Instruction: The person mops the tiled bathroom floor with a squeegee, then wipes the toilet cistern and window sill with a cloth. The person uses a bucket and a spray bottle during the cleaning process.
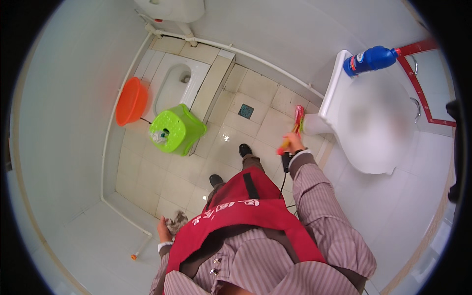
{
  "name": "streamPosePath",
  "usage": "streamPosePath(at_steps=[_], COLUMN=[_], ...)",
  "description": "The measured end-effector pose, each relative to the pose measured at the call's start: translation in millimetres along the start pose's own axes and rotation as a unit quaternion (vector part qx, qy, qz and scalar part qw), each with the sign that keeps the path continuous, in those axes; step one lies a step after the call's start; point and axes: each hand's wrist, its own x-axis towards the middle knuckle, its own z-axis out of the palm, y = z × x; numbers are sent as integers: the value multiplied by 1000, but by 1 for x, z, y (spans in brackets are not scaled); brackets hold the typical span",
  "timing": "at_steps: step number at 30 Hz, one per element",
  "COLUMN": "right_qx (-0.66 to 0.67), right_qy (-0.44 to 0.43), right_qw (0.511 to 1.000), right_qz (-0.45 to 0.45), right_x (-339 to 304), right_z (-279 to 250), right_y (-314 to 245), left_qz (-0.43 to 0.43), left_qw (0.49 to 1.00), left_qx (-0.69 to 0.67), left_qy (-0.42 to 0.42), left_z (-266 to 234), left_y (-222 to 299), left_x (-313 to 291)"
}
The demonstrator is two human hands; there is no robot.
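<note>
My right hand [293, 142] is closed around the handle of a brush [299, 118] with a red and yellow handle and pinkish-red bristles, held beside the foot of the white pedestal sink [334, 93]. A black piece with a cable hangs at that wrist. Low on the left, my left hand [163, 230] is closed on a crumpled grey-brown rag [176, 222], which the red apron partly hides.
A blue bottle [373, 60] with a red cap lies on the sink's edge. To the left are a green plastic stool [186, 140] with a small crumpled white-green item on top, an orange basin [132, 102], and a squat toilet [169, 81] on a raised step. A floor drain [246, 111] is set in the wet tiles.
</note>
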Motion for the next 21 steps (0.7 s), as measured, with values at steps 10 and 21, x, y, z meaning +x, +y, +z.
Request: streamPosePath(at_steps=[10,21], right_qx=[70,-143], right_qy=[-84,-60], right_qw=[972,986], right_qz=[206,-58], right_x=[-44,80], right_z=[-11,9], right_y=[-62,-62], left_qz=[21,43], left_qw=[993,988], left_qx=[-112,-148], left_qy=[-43,5], left_z=[68,68], left_y=[34,15], left_x=[-19,-5])
